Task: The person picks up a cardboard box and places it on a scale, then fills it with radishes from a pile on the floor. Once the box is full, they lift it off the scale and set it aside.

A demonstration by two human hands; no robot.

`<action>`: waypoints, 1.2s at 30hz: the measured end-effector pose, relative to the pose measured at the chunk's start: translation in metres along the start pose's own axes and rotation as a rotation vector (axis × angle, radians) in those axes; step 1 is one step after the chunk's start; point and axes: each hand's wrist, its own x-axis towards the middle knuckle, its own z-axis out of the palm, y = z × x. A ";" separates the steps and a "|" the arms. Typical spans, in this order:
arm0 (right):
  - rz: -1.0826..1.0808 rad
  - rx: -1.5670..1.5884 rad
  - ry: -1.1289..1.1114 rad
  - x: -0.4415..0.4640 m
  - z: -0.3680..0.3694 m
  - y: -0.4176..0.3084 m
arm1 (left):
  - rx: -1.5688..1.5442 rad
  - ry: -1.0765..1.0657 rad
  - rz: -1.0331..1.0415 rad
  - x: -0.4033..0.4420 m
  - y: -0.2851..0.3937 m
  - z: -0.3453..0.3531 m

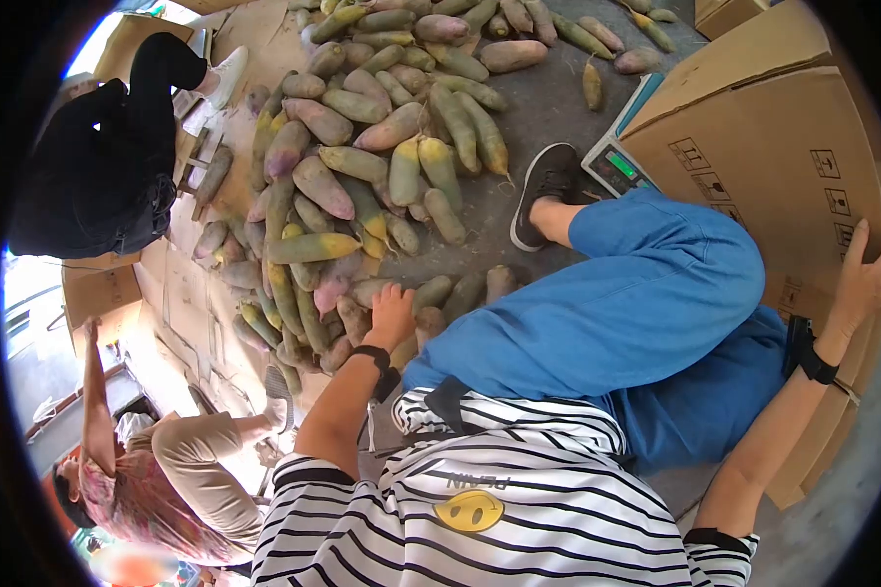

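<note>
A large pile of green and purplish radishes (pixel 328 186) spreads over the floor in front of me. My left hand (pixel 392 317) lies at the pile's near edge, its fingers bent over a radish that they mostly hide. Beside it are more radishes, one of them pinkish (pixel 333 286). On the right, my right hand (pixel 865 272) grips the side of a big cardboard box (pixel 783 166), thumb on the printed face. The box stands tilted against a digital scale (pixel 621 164) with a lit green display.
My bent leg in blue trousers (pixel 587 303) lies between pile and box, with my dark shoe (pixel 544 196) near the scale. A person in black (pixel 98 166) sits at upper left. Another in beige trousers (pixel 201 460) sits at lower left. Flattened cardboard (pixel 181 293) covers the floor there.
</note>
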 end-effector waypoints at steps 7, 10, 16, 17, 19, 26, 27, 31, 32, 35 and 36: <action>0.010 -0.006 0.002 -0.002 -0.001 -0.002 | -0.141 -0.310 0.083 -0.005 0.004 -0.001; 0.007 -0.015 -0.008 -0.002 0.000 0.000 | -0.168 -0.253 0.067 -0.009 0.011 -0.011; -0.003 -0.055 0.007 -0.001 -0.006 -0.007 | -0.072 -0.286 -0.060 -0.002 0.036 0.018; -0.004 -0.051 0.002 -0.002 -0.005 -0.007 | -0.095 -0.263 -0.108 -0.002 0.039 0.021; 0.001 -0.059 -0.001 -0.002 -0.003 -0.003 | -0.227 -0.305 -0.177 -0.004 0.038 0.026; 0.017 -0.023 0.045 0.000 -0.010 -0.019 | -0.679 -0.399 -0.344 0.004 0.037 -0.002; 0.027 -0.034 0.043 -0.001 -0.011 -0.019 | -0.668 -0.401 -0.333 0.008 0.032 -0.003; 0.026 -0.022 0.061 0.000 -0.015 -0.029 | -0.773 -0.023 -0.191 0.038 0.015 -0.043; 0.028 -0.025 0.069 0.001 -0.018 -0.033 | -0.866 0.091 -0.167 0.050 0.017 -0.071; 0.028 0.041 0.104 0.003 -0.023 -0.040 | -0.978 0.350 -0.029 0.084 0.033 -0.158; 0.033 0.072 0.107 0.003 -0.026 -0.043 | -1.064 0.374 -0.029 0.091 0.045 -0.193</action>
